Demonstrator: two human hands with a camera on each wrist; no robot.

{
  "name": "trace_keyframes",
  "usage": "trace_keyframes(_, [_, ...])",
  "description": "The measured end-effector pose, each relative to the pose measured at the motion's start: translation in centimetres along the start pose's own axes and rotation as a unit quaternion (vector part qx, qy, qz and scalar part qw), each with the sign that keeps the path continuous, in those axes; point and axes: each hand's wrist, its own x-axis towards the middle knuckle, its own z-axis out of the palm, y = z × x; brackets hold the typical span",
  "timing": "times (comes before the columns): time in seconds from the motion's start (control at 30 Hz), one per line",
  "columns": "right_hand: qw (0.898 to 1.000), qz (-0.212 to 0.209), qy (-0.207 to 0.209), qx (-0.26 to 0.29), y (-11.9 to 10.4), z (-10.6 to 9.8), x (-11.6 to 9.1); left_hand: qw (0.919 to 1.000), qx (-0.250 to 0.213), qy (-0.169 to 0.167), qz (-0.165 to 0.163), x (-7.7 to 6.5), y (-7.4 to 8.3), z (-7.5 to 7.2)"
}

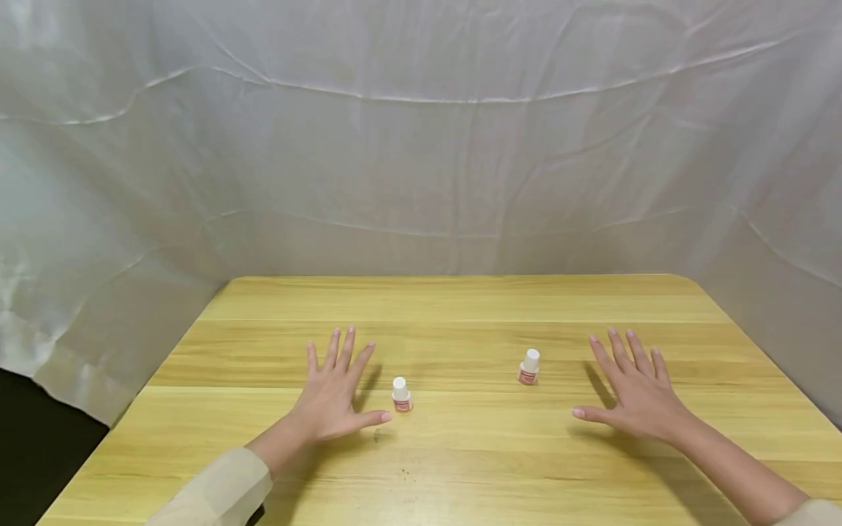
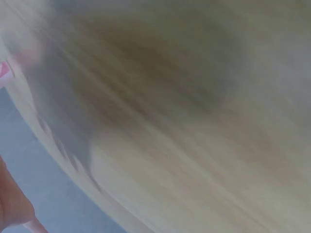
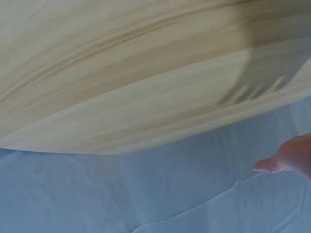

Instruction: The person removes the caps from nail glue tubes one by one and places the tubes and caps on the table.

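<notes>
Two small white-capped bottles with red-and-white labels stand upright on the wooden table [image 1: 473, 467]. The left bottle [image 1: 402, 395] is just right of my left hand [image 1: 331, 400], whose thumb tip points toward its base. My left fingers are spread and straight, holding nothing. Farther right and a little deeper stands the right bottle [image 1: 528, 367]. To its right is my right hand [image 1: 641, 400], also spread flat with nothing in it, its shadow falling on the wood. At the wrist views' edges only parts of the left hand [image 2: 14, 204] and right hand [image 3: 289, 158] show.
A pale, creased cloth [image 1: 421, 161] hangs behind the table and along both sides. The table's far edge has rounded corners. A dark area [image 1: 39, 431] lies beyond the table's left edge. Small dark specks [image 1: 404, 473] mark the wood near the front.
</notes>
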Motion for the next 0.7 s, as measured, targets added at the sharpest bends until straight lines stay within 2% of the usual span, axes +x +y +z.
trace_keyframes(0.1, [1.0,-0.003,-0.002,0.0,-0.1,-0.2,0.2,1.0,-0.002,-0.003,0.002,0.4,0.4,-0.3])
trace_keyframes(0.37, [1.0,-0.008,-0.004,0.011,-0.4,-0.6,0.6,0.9985,-0.043,-0.032,-0.009,1.7,1.8,-1.1])
trace_keyframes(0.7, [0.999,-0.013,-0.006,0.039,-1.1,-1.3,1.2,0.9974,-0.054,-0.045,0.014,3.2,3.2,-1.8])
